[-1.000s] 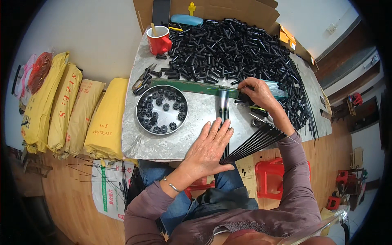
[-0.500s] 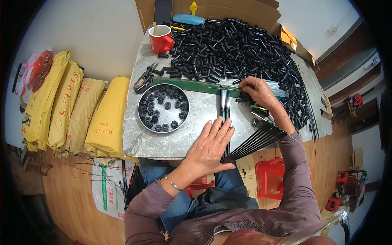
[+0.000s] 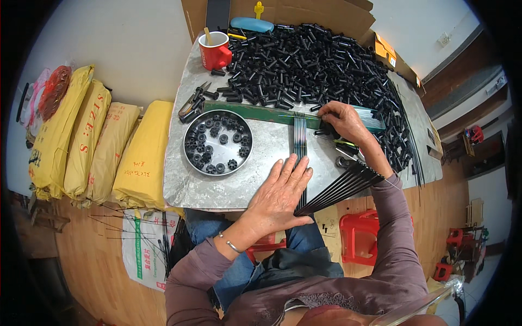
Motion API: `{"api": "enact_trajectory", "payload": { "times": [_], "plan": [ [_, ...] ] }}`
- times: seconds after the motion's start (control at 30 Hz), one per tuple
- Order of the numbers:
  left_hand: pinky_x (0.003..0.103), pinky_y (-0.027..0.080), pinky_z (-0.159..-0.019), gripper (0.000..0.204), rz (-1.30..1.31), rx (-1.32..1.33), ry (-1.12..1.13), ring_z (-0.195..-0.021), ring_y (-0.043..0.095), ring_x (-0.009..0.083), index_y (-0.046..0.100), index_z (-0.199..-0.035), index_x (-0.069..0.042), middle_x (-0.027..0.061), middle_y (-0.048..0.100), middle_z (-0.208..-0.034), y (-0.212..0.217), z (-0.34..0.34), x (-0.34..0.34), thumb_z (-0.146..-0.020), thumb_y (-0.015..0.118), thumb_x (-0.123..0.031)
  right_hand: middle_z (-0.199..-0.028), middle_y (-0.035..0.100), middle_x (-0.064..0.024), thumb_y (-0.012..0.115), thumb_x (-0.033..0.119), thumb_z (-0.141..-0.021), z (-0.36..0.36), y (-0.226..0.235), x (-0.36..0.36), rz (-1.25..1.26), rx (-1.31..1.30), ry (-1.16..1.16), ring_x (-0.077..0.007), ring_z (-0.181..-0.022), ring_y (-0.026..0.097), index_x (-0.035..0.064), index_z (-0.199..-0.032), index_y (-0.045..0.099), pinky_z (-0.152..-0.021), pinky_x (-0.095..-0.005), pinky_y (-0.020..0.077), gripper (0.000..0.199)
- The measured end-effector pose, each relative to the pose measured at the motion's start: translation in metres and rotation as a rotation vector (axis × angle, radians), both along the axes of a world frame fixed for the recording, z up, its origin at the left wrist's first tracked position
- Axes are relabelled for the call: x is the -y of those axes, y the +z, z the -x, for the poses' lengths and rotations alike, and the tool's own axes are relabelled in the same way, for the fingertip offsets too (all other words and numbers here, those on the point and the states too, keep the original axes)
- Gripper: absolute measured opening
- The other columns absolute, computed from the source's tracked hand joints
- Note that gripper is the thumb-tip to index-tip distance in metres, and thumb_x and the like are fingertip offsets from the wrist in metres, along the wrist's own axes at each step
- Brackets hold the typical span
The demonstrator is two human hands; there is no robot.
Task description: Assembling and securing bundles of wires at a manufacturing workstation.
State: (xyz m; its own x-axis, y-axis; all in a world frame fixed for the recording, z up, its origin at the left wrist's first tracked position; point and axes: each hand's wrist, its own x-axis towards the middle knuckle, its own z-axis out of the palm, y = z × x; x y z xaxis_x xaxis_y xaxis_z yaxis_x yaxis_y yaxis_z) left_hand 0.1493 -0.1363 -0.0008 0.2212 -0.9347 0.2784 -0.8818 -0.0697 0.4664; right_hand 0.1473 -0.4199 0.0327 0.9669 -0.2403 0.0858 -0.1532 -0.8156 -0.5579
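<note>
**Both hands busy on a row of thin rods, parts everywhere**

So the left hand [image 3: 278, 194] is lying flat with its fingers spread, pressing down on a row of thin rods [image 3: 299, 136] that is running up the bench [image 3: 179, 190]. It isn't curling around anything, just covering the lower part of the row. The far ends of the rods are lying over a long green bar [image 3: 247, 111].

Over to the right, the right hand [image 3: 321, 113] is pinching the end of a thin green stick [image 3: 288, 116], which is crossing the rods near their far ends. Its fingertips are hiding the exact grip. A fan of black rods [image 3: 340, 191] is spreading from beside the left thumb toward the right forearm.

A round metal bowl [image 3: 224, 154] is sitting left of the row, holding small black wheel-like pieces [image 3: 223, 139]. Behind the bar, a huge heap of black tube parts [image 3: 310, 65] is taking over the bench, with a red mug [image 3: 211, 57] standing by its left side. Yellow bags [image 3: 144, 157] are leaning by the wall at left.
</note>
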Motion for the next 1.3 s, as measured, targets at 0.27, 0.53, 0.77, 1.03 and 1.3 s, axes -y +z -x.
{"api": "enact_trajectory", "payload": {
  "times": [0.27, 0.53, 0.77, 1.03, 1.3],
  "plan": [
    [0.049, 0.017, -0.114, 0.097, 0.019, -0.006, 0.003, -0.140, 0.018, 0.0379, 0.037, -0.138, 0.003, 0.0215, 0.026, -0.148, -0.001, 0.001, 0.000, -0.069, 0.071, -0.057, -0.084, 0.067, -0.0131, 0.058, 0.008, -0.079, -0.006, 0.011, -0.007, 0.172, -0.034, 0.015, -0.0278, -0.078, 0.065, 0.0022, -0.092, 0.067, -0.072, -0.0365, 0.0504, 0.017],
    [0.049, 0.018, -0.114, 0.097, 0.021, -0.012, 0.000, -0.140, 0.019, 0.0382, 0.038, -0.136, 0.003, 0.0221, 0.026, -0.148, -0.001, 0.000, -0.001, -0.068, 0.073, -0.056, -0.083, 0.068, -0.0116, 0.061, 0.005, -0.076, -0.017, 0.019, -0.006, 0.258, -0.105, 0.113, -0.0256, -0.077, 0.066, 0.0028, -0.091, 0.068, -0.071, -0.0338, 0.0517, 0.017],
    [0.049, 0.019, -0.114, 0.096, 0.035, -0.020, -0.005, -0.140, 0.020, 0.0390, 0.038, -0.136, 0.003, 0.0225, 0.025, -0.148, -0.001, 0.000, -0.001, -0.068, 0.073, -0.055, -0.082, 0.067, -0.0111, 0.060, 0.006, -0.076, -0.031, 0.022, -0.019, 0.307, -0.131, 0.168, -0.0249, -0.077, 0.066, 0.0022, -0.087, 0.067, -0.069, -0.0341, 0.0511, 0.013],
    [0.050, 0.020, -0.113, 0.093, 0.051, -0.022, 0.008, -0.139, 0.021, 0.0398, 0.040, -0.134, 0.004, 0.0229, 0.026, -0.148, -0.001, 0.000, 0.000, -0.068, 0.074, -0.052, -0.090, 0.063, -0.0132, 0.060, -0.005, -0.077, -0.033, 0.003, -0.030, 0.049, 0.169, 0.104, -0.0281, -0.083, 0.064, -0.0004, -0.100, 0.059, -0.072, -0.0348, 0.0510, 0.024],
    [0.051, 0.021, -0.112, 0.094, 0.058, 0.023, 0.011, -0.138, 0.022, 0.0406, 0.041, -0.133, 0.006, 0.0241, 0.029, -0.146, -0.002, -0.002, 0.003, -0.068, 0.073, -0.054, -0.109, 0.058, -0.0128, 0.061, 0.002, -0.067, 0.010, -0.006, -0.058, 0.444, 0.421, 0.428, -0.0323, -0.100, 0.057, 0.0086, -0.103, 0.063, -0.082, -0.0398, 0.0494, 0.037]
  ]
}}
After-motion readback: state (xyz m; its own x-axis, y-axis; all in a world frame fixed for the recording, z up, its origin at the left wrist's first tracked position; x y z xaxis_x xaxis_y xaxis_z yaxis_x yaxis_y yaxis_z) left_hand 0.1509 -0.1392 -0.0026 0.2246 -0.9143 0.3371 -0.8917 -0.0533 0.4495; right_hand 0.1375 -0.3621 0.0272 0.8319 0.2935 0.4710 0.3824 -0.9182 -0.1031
